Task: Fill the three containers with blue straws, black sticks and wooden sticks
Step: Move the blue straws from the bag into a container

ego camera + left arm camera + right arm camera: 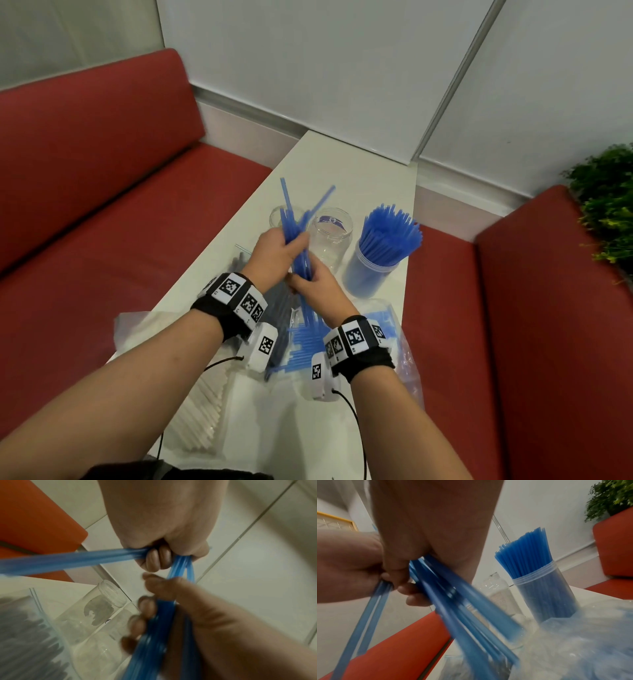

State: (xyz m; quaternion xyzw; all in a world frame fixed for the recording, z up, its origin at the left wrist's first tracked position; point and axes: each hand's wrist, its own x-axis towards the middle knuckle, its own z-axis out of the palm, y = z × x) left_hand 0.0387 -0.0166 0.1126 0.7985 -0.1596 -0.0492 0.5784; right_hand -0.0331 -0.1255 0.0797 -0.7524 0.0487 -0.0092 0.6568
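Observation:
Both hands hold one bunch of blue straws point(298, 236) upright above the white table point(342, 164). My left hand point(277, 248) grips the bunch near its middle, and my right hand point(310, 279) grips it just below. The wrist views show the curled left hand point(157, 559) and right hand point(406, 580) round the straws point(462, 601). Behind the hands stand two clear jars, one on the left point(278, 213) and one in the middle point(331, 233). A third container point(371, 274) on the right is packed with blue straws.
A bag of black sticks point(239, 262) lies left of the hands, a bag of pale wooden sticks point(202, 411) near the table's front, and a bag of blue straws point(387, 330) under my right wrist. Red benches point(102, 212) flank the narrow table; a plant point(606, 205) stands at the right.

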